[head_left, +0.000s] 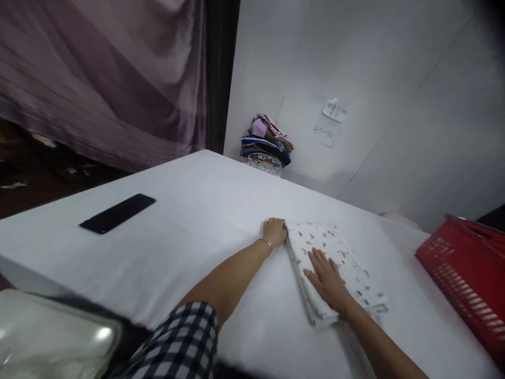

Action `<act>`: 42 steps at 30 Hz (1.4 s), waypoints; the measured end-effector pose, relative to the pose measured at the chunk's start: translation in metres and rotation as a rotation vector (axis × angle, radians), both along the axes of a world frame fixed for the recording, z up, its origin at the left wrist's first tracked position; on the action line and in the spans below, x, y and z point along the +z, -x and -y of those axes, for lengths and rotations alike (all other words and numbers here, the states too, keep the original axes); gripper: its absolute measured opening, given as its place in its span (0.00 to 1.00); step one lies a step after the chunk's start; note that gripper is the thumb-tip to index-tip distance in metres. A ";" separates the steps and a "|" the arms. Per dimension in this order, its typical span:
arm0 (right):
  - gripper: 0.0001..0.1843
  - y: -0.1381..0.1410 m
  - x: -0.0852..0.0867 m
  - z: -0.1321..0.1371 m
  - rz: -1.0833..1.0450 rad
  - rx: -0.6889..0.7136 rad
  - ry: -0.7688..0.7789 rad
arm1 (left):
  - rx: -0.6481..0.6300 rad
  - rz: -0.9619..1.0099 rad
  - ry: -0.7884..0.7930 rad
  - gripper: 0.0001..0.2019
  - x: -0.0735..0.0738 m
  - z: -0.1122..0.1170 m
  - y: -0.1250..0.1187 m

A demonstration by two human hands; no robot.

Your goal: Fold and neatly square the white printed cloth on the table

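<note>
- Folded cloth (349,260), white with small grey motifs, lies on the white tabletop (197,231) in front of the person, towards the right and near the middle of its depth.
- It is already a compact oblong of several layers; the stacked edges show along the near left side and line up fairly well.
- Right hand (326,278) rests flat on top of the cloth, palm down and fingers spread. Its grip is fully open and holds nothing; it only presses.
- Left hand (275,231) sits at the cloth's far left corner, touching the edge with its fingers curled under. Whether its grip has pinched the fabric or merely rests against it, I cannot tell.
- A thin bracelet (265,242) circles the left wrist, and a checked sleeve (177,342) shows at the bottom of the view.
- By my judgement the folding is close to finished: the cloth is down to a small packet, and only flattening and squaring appear to be in hand.
- The cloth lies alone, well apart from the pile of folded clothes (266,142) at the far corner against the wall.
- A red basket (465,268) stands at the right edge, apart from the cloth.
- A dark phone (117,212) lies far to the left, with a paper note (330,122) on the wall.
</note>
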State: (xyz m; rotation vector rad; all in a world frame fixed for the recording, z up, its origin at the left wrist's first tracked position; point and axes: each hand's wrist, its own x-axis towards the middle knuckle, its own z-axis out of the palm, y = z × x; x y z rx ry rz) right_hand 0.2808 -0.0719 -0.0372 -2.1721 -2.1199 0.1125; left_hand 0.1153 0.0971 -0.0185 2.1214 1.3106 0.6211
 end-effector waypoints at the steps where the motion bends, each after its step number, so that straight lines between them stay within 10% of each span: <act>1: 0.35 0.001 0.001 0.000 0.004 0.000 0.004 | -0.014 -0.018 -0.025 0.16 -0.001 -0.003 -0.003; 15: 0.35 0.007 0.014 0.000 -0.136 0.002 0.069 | -0.060 -0.173 -0.274 0.12 -0.009 -0.025 -0.001; 22: 0.35 -0.042 0.052 -0.059 -0.079 -0.080 -0.060 | -0.068 -0.166 -0.259 0.11 -0.011 -0.027 0.000; 30: 0.37 -0.100 0.013 -0.090 -0.091 -0.302 0.034 | -0.046 -0.109 -0.194 0.11 -0.015 -0.031 0.003; 35: 0.38 -0.101 0.008 -0.088 -0.121 -0.309 0.033 | -0.042 -0.064 -0.060 0.17 0.008 -0.045 -0.005; 39: 0.39 -0.099 0.012 -0.090 -0.130 -0.320 0.045 | -0.135 -0.028 -0.110 0.20 0.026 -0.026 -0.034; 42: 0.39 -0.099 0.013 -0.087 -0.146 -0.327 0.051 | -0.301 -0.146 -0.230 0.30 0.013 -0.002 -0.047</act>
